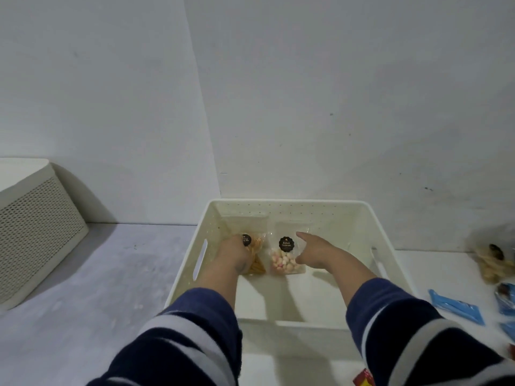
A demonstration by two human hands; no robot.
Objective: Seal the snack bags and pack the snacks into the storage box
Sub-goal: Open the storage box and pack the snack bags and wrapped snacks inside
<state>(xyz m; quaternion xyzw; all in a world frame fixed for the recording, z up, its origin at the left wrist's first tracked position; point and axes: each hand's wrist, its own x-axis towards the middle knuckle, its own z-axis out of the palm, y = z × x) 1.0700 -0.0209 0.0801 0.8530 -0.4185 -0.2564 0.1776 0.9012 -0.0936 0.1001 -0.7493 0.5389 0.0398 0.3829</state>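
Navy-and-white striped sleeves reach into a cream storage box. Inside, the left hand presses flat on a clear bag of yellow sticks; its grip cannot be told. Just beside it, the right hand, fingers spread open, touches a bag of pink-and-white biscuits. Both bags lie against the far wall.

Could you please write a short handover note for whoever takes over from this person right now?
Left hand rests on the yellow-stick snack bag inside the storage box; whether it grips is unclear. Right hand lies open beside the pink-and-white biscuit bag.
Done: two bags lie side by side at the box's far end.
Left: a clear snack bag and blue packets on the table to the right.
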